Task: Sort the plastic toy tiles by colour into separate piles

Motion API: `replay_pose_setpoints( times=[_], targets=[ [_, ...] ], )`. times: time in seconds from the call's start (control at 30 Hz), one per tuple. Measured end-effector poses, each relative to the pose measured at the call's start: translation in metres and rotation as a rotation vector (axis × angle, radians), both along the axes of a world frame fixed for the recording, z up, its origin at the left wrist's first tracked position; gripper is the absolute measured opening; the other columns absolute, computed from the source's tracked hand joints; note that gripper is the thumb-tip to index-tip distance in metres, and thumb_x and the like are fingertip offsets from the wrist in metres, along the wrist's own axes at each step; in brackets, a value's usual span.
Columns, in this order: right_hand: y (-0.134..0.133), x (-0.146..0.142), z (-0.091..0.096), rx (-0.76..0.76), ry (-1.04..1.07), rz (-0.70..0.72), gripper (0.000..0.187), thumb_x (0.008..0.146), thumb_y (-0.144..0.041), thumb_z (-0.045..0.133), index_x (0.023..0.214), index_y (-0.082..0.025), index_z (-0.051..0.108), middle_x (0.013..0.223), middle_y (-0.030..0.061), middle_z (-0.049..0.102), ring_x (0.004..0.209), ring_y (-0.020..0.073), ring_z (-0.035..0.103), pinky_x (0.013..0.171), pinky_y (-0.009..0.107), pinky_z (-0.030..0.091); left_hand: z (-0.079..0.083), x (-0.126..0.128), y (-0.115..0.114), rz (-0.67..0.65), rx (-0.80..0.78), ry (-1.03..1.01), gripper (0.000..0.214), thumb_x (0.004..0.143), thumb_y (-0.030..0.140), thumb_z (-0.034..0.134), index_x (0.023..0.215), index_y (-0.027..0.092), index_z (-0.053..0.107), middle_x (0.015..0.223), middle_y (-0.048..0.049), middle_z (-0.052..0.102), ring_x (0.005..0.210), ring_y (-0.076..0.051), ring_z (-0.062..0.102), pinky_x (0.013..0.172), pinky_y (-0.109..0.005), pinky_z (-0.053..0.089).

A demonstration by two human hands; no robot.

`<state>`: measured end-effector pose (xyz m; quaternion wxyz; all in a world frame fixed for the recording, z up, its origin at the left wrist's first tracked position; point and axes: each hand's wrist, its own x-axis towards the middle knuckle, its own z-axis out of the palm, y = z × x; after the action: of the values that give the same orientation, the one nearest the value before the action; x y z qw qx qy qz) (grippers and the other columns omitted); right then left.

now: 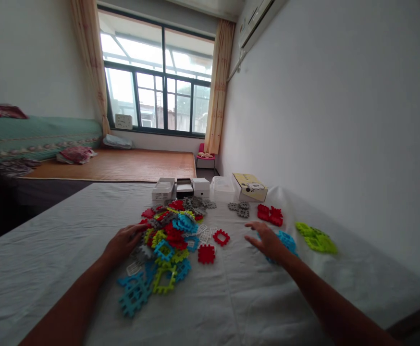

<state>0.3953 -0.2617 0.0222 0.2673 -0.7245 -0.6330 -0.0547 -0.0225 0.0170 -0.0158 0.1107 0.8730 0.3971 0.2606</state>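
A mixed heap of plastic interlocking tiles [176,235] in red, blue, lime green and grey lies on the cloth. Against the heap's left edge rests my left hand [125,242], its fingers stretched toward a red tile; no tile shows in its grasp. My right hand [265,240] hovers with thumb and fingers apart and nothing between them. Behind that hand, partly hidden by it, are blue tiles [287,241]. Between the hands lie a solid red tile [206,254] and a red tile frame [221,237]. Nearest to me sits a blue grid tile [135,297].
Red tiles [269,215], grey tiles [241,208] and lime green tiles [316,238] form separate groups on the right. Along the back stand small boxes [200,187], a clear container [222,189] and a yellow box [249,187]. A white wall [339,120] borders the right side.
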Motion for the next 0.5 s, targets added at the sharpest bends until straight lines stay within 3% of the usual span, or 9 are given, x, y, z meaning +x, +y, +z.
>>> replay_pose_setpoints(
  times=[0.07, 0.13, 0.23, 0.37, 0.5],
  targets=[
    [0.024, -0.036, -0.002, -0.092, -0.022, 0.122, 0.040, 0.083, -0.041, 0.055, 0.118, -0.024, 0.056, 0.117, 0.0051, 0.063, 0.107, 0.0236, 0.056, 0.093, 0.038, 0.044, 0.000, -0.001, -0.001, -0.022, 0.008, -0.007, 0.045, 0.081, 0.044, 0.041, 0.112, 0.025, 0.066, 0.113, -0.0046, 0.068, 0.105, -0.023, 0.060, 0.091, -0.031, 0.045],
    [0.040, -0.062, -0.006, -0.140, -0.060, 0.140, 0.039, 0.081, -0.041, 0.059, 0.116, -0.024, 0.058, 0.116, 0.0048, 0.064, 0.107, 0.0256, 0.055, 0.092, 0.038, 0.045, 0.002, -0.001, -0.002, -0.028, 0.008, -0.020, 0.044, 0.081, 0.044, 0.042, 0.111, 0.025, 0.067, 0.112, -0.0040, 0.068, 0.105, -0.023, 0.060, 0.091, -0.031, 0.045],
    [0.052, -0.074, -0.010, -0.159, -0.082, 0.135, 0.035, 0.078, -0.035, 0.062, 0.111, -0.024, 0.062, 0.110, 0.0049, 0.067, 0.102, 0.0261, 0.057, 0.088, 0.037, 0.045, 0.004, 0.000, -0.005, -0.016, -0.010, -0.035, 0.043, 0.080, 0.044, 0.043, 0.110, 0.026, 0.068, 0.112, -0.0028, 0.068, 0.105, -0.022, 0.060, 0.092, -0.030, 0.045],
    [0.056, -0.041, -0.004, -0.159, -0.070, 0.084, 0.032, 0.074, -0.032, 0.065, 0.106, -0.026, 0.064, 0.101, 0.0015, 0.069, 0.094, 0.0212, 0.059, 0.084, 0.031, 0.046, 0.005, 0.000, -0.005, -0.010, -0.018, -0.034, 0.042, 0.080, 0.043, 0.043, 0.109, 0.026, 0.068, 0.112, -0.0025, 0.068, 0.105, -0.022, 0.060, 0.093, -0.030, 0.045],
    [0.053, 0.028, 0.013, -0.089, -0.030, -0.181, 0.036, 0.073, -0.030, 0.063, 0.108, -0.021, 0.062, 0.103, 0.0066, 0.068, 0.095, 0.0234, 0.059, 0.084, 0.033, 0.043, 0.003, 0.000, -0.004, -0.014, 0.004, -0.023, 0.041, 0.080, 0.043, 0.043, 0.109, 0.027, 0.068, 0.111, -0.0024, 0.068, 0.104, -0.023, 0.060, 0.093, -0.031, 0.045]
  ],
)
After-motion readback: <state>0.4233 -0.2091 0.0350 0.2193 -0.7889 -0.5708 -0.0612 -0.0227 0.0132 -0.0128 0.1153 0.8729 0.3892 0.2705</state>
